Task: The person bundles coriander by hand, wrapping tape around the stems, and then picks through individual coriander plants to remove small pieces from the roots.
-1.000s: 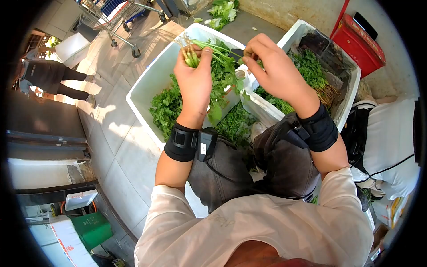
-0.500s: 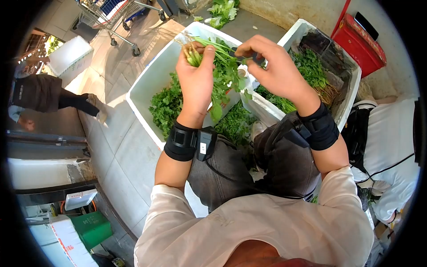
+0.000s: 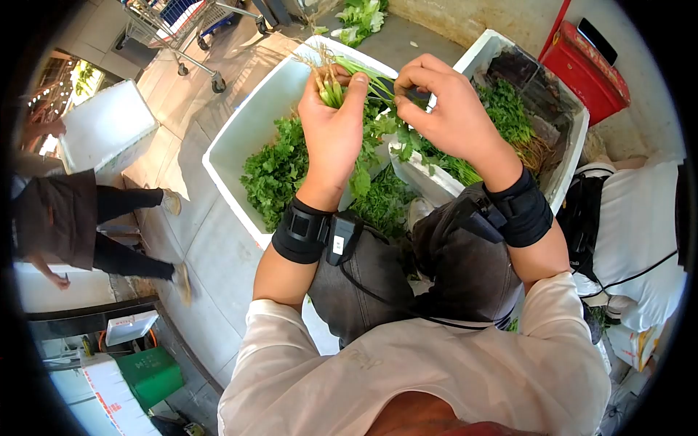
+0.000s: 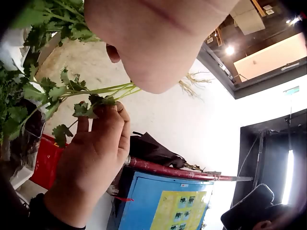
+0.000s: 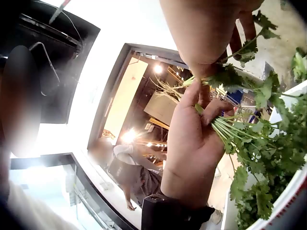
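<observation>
In the head view, my left hand (image 3: 331, 138) grips a bunch of cilantro (image 3: 332, 93) by its pale stems. The thin roots stick out past the fingers, and the leaves (image 5: 268, 153) hang down in the right wrist view. My right hand (image 3: 458, 105) is close beside it, thumb and forefinger pinching a leafy cilantro sprig (image 4: 86, 109), as the left wrist view shows. Below both hands stands a white foam box (image 3: 231, 156), with loose cilantro (image 3: 273, 174) inside.
A second foam box (image 3: 574, 156) at the right holds more greens (image 3: 505, 109) with roots. Behind it stands a red container (image 3: 585, 76). Lettuce leaves (image 3: 361, 22) lie on the floor, near a shopping cart (image 3: 182, 33). A person (image 3: 65, 218) walks at the left with a white box (image 3: 109, 123).
My left hand has shifted slightly right with the bunch. My right fingers reached toward the stems, then drew back down onto a sprig. The person with the white box has come closer.
</observation>
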A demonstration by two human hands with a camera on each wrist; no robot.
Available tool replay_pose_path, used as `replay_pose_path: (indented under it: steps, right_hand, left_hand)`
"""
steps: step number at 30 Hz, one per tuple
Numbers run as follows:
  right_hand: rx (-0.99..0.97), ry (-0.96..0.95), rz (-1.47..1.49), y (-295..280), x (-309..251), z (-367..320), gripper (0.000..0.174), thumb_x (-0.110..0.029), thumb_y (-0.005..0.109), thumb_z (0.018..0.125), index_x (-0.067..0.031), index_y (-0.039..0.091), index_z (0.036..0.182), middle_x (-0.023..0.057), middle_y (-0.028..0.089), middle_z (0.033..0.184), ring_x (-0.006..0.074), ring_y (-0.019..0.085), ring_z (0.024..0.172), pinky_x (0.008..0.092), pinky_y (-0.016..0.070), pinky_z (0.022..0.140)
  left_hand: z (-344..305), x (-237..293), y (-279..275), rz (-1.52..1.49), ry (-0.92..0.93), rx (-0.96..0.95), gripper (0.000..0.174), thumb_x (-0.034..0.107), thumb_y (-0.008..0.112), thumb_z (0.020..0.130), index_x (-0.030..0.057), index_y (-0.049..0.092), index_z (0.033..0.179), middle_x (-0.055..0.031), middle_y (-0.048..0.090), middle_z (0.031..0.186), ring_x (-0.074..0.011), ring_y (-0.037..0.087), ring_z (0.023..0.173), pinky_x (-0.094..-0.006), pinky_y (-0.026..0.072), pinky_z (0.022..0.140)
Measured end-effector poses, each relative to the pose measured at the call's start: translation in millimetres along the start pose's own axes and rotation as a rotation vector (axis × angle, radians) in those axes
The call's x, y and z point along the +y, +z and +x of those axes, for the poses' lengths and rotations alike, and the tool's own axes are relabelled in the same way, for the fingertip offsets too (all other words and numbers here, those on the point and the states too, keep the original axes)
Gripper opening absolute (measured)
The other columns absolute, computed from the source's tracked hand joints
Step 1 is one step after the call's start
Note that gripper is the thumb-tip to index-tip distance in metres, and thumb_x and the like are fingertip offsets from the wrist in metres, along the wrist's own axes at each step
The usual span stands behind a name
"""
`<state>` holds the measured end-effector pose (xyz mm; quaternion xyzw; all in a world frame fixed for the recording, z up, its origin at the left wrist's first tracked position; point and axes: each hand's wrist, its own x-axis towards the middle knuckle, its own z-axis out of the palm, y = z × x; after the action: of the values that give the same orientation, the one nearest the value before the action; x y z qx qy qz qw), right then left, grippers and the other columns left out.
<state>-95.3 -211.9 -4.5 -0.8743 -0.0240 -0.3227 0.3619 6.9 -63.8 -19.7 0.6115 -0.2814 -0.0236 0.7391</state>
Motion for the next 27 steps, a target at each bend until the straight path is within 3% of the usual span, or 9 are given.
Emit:
replay_pose_path:
  steps: [7, 9, 12, 14, 18, 20, 23, 24, 27]
  right_hand:
    - [-0.035, -0.140, 0.037, -2.4, -3.8, -1.7, 0.014, -0.008, 0.069, 0.076, 0.0008, 0.065, 0.087, 0.0127, 0.056, 0.099, 0.0308, 0.060, 0.090, 0.0387, 0.0507, 0.082]
    - [-0.056, -0.188, 0.044, -4.9, -6.6, -2.7, 0.014, -0.008, 0.070, 0.076, 0.0007, 0.065, 0.086, 0.0121, 0.055, 0.100, 0.0300, 0.060, 0.090, 0.0385, 0.0505, 0.083]
    - [-0.066, -0.252, 0.075, -11.6, -10.6, -3.0, 0.015, -0.007, 0.070, 0.074, 0.0018, 0.065, 0.085, 0.0114, 0.057, 0.096, 0.0298, 0.061, 0.087, 0.0390, 0.0511, 0.081]
    - [-0.352, -0.195, 0.288, -17.9, -7.1, -4.3, 0.013, -0.002, 0.066, 0.076, 0.0007, 0.067, 0.089, 0.0106, 0.061, 0.096, 0.0268, 0.062, 0.086, 0.0359, 0.0509, 0.080]
    - [-0.382, -0.233, 0.201, -10.6, -5.2, -6.0, 0.015, -0.004, 0.067, 0.079, -0.0005, 0.072, 0.093, 0.0102, 0.062, 0.091, 0.0264, 0.062, 0.082, 0.0353, 0.0513, 0.077]
    - [-0.199, -0.214, 0.141, -8.2, -5.9, -3.0, 0.019, -0.008, 0.067, 0.082, -0.0009, 0.073, 0.098, 0.0151, 0.065, 0.094, 0.0340, 0.065, 0.086, 0.0406, 0.0526, 0.078]
    - [0.026, -0.132, 0.019, -7.7, -9.1, -0.2, 0.023, -0.013, 0.067, 0.089, -0.0020, 0.071, 0.108, 0.0157, 0.065, 0.094, 0.0355, 0.066, 0.088, 0.0409, 0.0528, 0.079]
    - [0.038, -0.116, -0.036, -6.7, -5.0, 1.1, 0.029, -0.017, 0.067, 0.093, -0.0035, 0.068, 0.119, 0.0179, 0.067, 0.098, 0.0367, 0.066, 0.089, 0.0405, 0.0527, 0.080]
    - [0.057, -0.058, 0.026, 2.4, -6.6, -0.3, 0.030, -0.017, 0.066, 0.095, -0.0031, 0.069, 0.121, 0.0210, 0.070, 0.101, 0.0369, 0.067, 0.088, 0.0401, 0.0534, 0.079]
  left_hand:
    - [-0.1, 0.8, 0.3, 0.012, -0.026, 0.007, 0.014, 0.011, 0.068, 0.098, 0.0039, 0.058, 0.104, -0.0011, 0.061, 0.091, -0.0084, 0.056, 0.075, -0.0245, 0.0471, 0.066]
    - [5.1, -0.5, -4.4, -0.065, -0.072, 0.195, 0.012, 0.013, 0.066, 0.099, 0.0062, 0.058, 0.104, 0.0001, 0.061, 0.091, -0.0080, 0.056, 0.077, -0.0257, 0.0475, 0.067]
    - [9.7, -7.1, -13.1, -0.105, -0.081, 0.255, 0.009, 0.013, 0.065, 0.101, 0.0085, 0.058, 0.103, 0.0013, 0.061, 0.092, -0.0079, 0.055, 0.076, -0.0277, 0.0468, 0.066]
    - [10.8, -10.2, -17.1, -0.137, -0.067, 0.309, 0.007, 0.012, 0.064, 0.101, 0.0091, 0.057, 0.103, 0.0021, 0.060, 0.090, -0.0077, 0.053, 0.072, -0.0277, 0.0447, 0.064]
    - [10.8, -11.3, -23.0, -0.142, -0.038, 0.311, 0.007, 0.011, 0.063, 0.101, 0.0094, 0.057, 0.103, 0.0024, 0.060, 0.089, -0.0077, 0.052, 0.070, -0.0281, 0.0445, 0.064]
    - [10.7, -13.0, -25.0, -0.152, -0.048, 0.275, 0.015, 0.014, 0.066, 0.100, 0.0054, 0.055, 0.106, -0.0023, 0.061, 0.094, -0.0091, 0.055, 0.074, -0.0254, 0.0487, 0.063]
    - [6.4, -2.5, -16.8, -0.148, -0.119, 0.156, 0.016, 0.014, 0.067, 0.099, 0.0049, 0.056, 0.106, -0.0025, 0.060, 0.093, -0.0096, 0.055, 0.074, -0.0252, 0.0487, 0.064]
    - [4.1, -1.5, -13.5, -0.131, -0.139, 0.111, 0.017, 0.015, 0.068, 0.099, 0.0039, 0.057, 0.107, -0.0025, 0.061, 0.093, -0.0098, 0.057, 0.074, -0.0252, 0.0493, 0.064]
    - [-1.8, 0.6, -4.6, -0.145, -0.096, -0.108, 0.020, 0.016, 0.068, 0.099, 0.0026, 0.057, 0.109, -0.0024, 0.062, 0.093, -0.0098, 0.058, 0.075, -0.0252, 0.0499, 0.066]
